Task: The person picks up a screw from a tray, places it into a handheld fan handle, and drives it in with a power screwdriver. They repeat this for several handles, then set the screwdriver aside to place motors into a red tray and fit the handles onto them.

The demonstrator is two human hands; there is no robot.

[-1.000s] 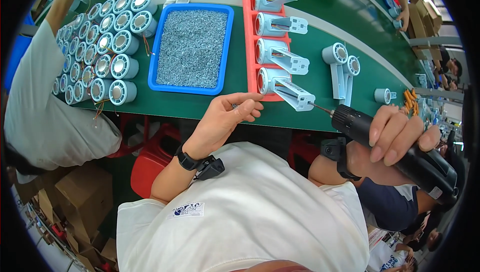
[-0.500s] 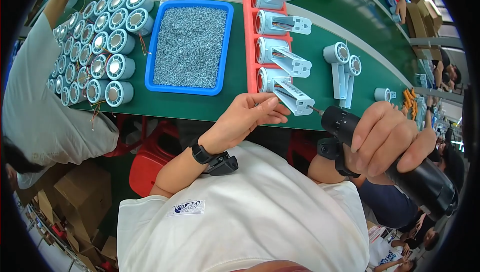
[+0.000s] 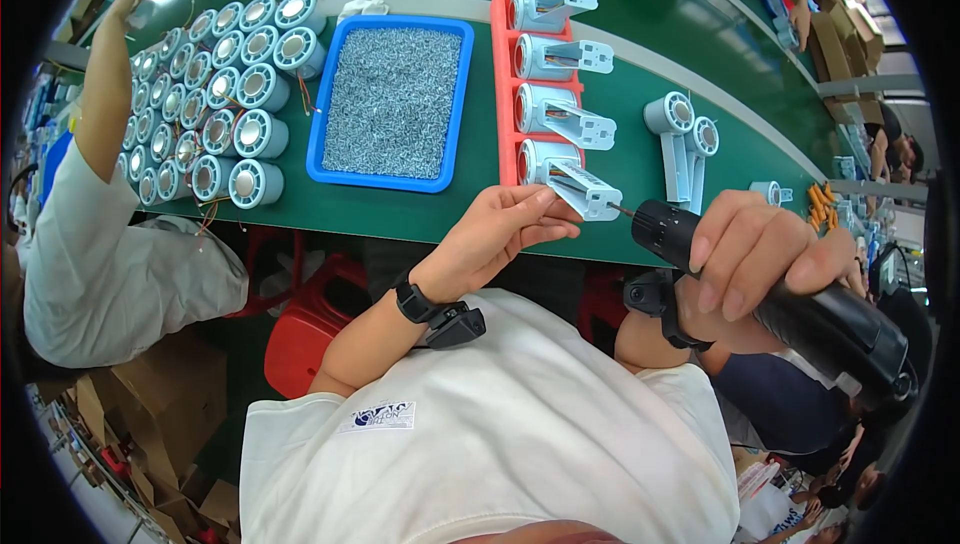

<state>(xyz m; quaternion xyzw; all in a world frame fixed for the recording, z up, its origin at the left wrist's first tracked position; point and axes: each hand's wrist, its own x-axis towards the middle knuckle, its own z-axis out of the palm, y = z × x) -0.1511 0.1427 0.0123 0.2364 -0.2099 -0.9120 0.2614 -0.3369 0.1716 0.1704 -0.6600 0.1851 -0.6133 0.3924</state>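
Note:
My right hand (image 3: 765, 254) is wrapped round a black electric screwdriver (image 3: 835, 329), held nearly level. Its thin bit points left and meets the end of the handle on the nearest pale-blue motor housing (image 3: 588, 192). That housing sits in the nearest slot of a red holder (image 3: 504, 94), its handle sticking out toward the right. My left hand (image 3: 510, 229) pinches the near side of this handle between thumb and fingers; whether a screw is at the bit tip I cannot make out. Behind it, three similar housings (image 3: 560, 109) stand in the same holder.
Left of the holder lies a blue tray (image 3: 314, 134) full of small screws. Many round pale-blue motors (image 3: 262, 86) with wires stand further left, beside a co-worker's arm (image 3: 108, 94). Two joined-looking housings (image 3: 680, 144) lie to the right. A red stool (image 3: 310, 334) is below the table edge.
The whole view has shifted slightly. My right hand and the screwdriver have moved a little left, the bit staying at the handle's end. The co-worker's arm at the left has shifted.

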